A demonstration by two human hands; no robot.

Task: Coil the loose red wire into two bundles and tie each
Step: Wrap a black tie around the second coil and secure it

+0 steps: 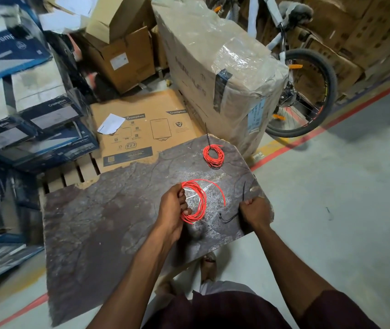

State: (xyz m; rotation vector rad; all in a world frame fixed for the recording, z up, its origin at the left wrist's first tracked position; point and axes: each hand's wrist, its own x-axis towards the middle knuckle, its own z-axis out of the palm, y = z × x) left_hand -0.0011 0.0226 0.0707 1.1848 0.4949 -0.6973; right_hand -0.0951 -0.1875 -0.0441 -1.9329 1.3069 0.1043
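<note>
Surface point(118, 222), dark and scuffed, carries both coils. Loose red coil point(203, 201): left fingers point(185, 212) curled round its strands, free tail arcing toward the right fingers point(248, 203). Tied bundle point(213, 156) lies well beyond both. Black tie point(244, 192) pinched in the right fingers. Wire judged light and springy; hold across all turns or they spread.

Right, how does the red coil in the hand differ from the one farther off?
The far coil is smaller and tighter; the held coil is wider and looser. The far coil lies alone, a black tie sticking out; the left hand grips the held coil, one end trailing. Both are red wire.
</note>
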